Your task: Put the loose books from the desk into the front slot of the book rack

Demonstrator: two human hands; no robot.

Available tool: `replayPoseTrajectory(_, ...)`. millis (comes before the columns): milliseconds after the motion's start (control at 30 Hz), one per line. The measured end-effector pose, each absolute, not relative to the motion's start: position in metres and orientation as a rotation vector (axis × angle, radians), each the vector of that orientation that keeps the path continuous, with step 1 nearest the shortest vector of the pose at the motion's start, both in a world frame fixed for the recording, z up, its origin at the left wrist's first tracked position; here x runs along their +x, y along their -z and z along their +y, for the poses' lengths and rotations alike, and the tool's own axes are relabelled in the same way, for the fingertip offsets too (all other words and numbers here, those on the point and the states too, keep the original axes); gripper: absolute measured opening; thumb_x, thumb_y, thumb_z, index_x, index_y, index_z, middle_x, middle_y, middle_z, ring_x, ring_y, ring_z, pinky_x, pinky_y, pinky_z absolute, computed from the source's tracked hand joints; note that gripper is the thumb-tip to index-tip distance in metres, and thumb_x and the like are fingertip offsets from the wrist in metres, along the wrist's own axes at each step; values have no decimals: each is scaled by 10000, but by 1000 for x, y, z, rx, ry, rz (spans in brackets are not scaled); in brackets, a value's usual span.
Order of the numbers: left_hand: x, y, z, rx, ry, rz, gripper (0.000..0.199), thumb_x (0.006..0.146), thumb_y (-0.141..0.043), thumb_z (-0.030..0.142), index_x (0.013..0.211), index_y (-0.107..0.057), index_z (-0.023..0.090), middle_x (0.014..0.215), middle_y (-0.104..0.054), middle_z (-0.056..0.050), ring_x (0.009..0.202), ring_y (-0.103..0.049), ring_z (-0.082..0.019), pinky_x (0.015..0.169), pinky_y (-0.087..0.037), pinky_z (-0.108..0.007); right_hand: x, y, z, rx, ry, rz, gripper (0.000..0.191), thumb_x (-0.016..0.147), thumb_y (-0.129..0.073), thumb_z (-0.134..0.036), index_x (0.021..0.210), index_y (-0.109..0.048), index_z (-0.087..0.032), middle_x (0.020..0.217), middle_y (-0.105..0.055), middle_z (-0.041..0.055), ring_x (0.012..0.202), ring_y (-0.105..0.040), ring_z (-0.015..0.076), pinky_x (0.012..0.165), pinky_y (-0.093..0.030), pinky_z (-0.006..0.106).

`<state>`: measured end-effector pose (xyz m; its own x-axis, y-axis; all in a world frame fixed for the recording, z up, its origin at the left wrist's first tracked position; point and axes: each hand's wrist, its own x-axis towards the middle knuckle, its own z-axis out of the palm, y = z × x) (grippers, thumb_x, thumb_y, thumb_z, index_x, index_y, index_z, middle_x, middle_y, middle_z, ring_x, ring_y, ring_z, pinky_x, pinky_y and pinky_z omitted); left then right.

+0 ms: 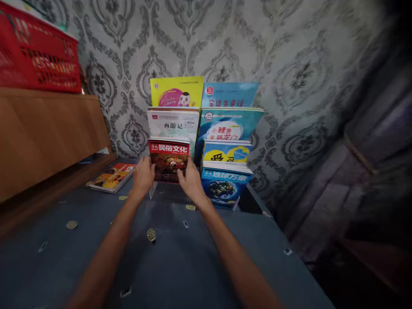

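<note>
My left hand (143, 175) and my right hand (191, 179) grip a dark red book (170, 161) from its two sides, thumbs on the front cover. The book stands upright at the front of the left row. Right behind it rises a pale book (174, 124), and behind that a yellow book (177, 91). In the right row, a blue book with a globe picture (222, 186) stands in front, near my right hand. Left of my left hand, an orange and yellow book (113, 177) lies flat.
Behind the globe book stand a yellow-and-blue book (227, 152), a teal book (228, 124) and a light blue book (230, 94). A dark patterned cloth (167, 266) covers the table. A red basket (40, 51) sits on a wooden cabinet (48, 137) at left; curtains (334, 180) hang at right.
</note>
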<state>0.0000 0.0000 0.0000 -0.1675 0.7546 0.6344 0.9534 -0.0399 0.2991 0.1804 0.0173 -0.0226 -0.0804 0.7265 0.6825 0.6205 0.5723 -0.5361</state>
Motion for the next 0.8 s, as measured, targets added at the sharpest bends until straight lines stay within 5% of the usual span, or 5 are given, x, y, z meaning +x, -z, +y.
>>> replayPoseTrajectory(300,5,8,2,-1810,1127,-1887,198,911,-465,166,1085,-556,143,1064,-658,-147,1029,-633,-304,875,-501,-401,188,28,25,-912,-212,-1692,601,867,-570,-237,1453,-467,-146,1340,-638,158,1231,-598,309,1061,-484,501)
replayPoseTrajectory(800,11,20,7,-1797,1369,-1795,342,872,-473,142,1197,-579,137,1085,-614,-156,1033,-616,-316,896,-524,-456,186,29,29,-919,-311,-1561,531,826,-588,-223,1355,-581,-180,1229,-706,122,1083,-669,279,953,-544,443)
